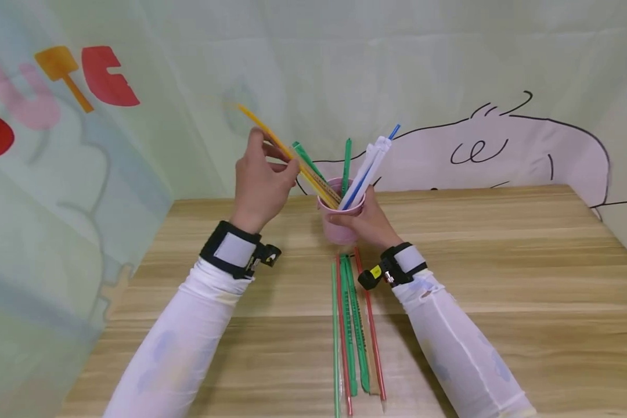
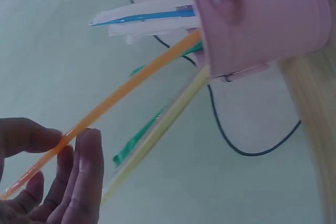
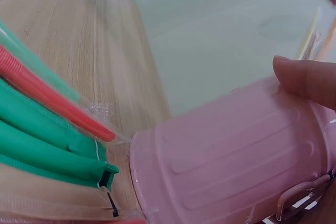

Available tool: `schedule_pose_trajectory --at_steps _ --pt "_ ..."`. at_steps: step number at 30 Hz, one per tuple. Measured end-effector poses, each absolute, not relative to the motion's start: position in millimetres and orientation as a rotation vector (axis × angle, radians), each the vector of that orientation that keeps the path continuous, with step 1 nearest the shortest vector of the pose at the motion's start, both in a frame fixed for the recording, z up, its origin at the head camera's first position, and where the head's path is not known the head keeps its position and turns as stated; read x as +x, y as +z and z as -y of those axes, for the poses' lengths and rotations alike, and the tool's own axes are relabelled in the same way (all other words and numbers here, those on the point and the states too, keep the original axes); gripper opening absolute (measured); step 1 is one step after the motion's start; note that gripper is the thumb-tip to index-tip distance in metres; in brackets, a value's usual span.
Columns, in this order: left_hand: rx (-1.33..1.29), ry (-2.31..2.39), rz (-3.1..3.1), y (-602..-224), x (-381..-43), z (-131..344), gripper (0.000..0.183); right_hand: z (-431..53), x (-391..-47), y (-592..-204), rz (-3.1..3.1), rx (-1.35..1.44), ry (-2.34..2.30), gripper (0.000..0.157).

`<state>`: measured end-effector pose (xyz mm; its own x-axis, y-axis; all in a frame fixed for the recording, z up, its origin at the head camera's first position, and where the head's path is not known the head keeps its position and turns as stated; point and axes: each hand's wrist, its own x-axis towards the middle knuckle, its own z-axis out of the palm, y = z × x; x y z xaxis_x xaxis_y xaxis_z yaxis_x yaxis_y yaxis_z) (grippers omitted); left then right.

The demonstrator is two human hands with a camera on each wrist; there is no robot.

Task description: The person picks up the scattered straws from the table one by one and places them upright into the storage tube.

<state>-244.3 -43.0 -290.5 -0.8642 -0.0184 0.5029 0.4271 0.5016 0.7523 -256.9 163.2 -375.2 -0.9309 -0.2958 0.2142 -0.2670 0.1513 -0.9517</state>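
My left hand pinches an orange-yellow straw between thumb and fingers. The straw slants up to the left, its lower end inside a pink cup shaped like a small bin. Around that cup my right hand curls, holding it tilted; the thumb lies across its side near the rim in the right wrist view. Also in the cup stand green-wrapped straws, white-wrapped straws with blue showing, a brown-wrapped straw and a pale yellow straw.
On the wooden table, below the cup, several straws lie side by side: a thin green straw, red straws, green-wrapped straws and a brown-wrapped one. A printed cloth hangs behind and at the left of the table.
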Motion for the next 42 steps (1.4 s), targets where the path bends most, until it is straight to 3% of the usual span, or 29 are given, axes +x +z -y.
schedule_pose_trajectory --at_steps 18,26,30,42 --pt "-0.273 -1.386 2.500 -358.1 -261.7 35.4 0.040 -154.4 -249.7 -364.5 -2.428 -0.558 -1.889 0.083" --pt "-0.371 -1.674 2.564 -385.1 -257.3 25.2 0.081 -157.7 -250.3 -369.6 -2.425 -0.590 -1.912 0.081" --pt "-0.485 -1.790 2.527 -395.8 -257.4 11.4 0.090 -159.9 -249.8 -373.8 -2.403 -0.633 -1.933 0.079" --pt "-0.737 -2.003 2.284 -379.7 -251.8 -3.5 0.077 -165.1 -255.7 -378.2 -2.463 -0.700 -1.846 0.082"
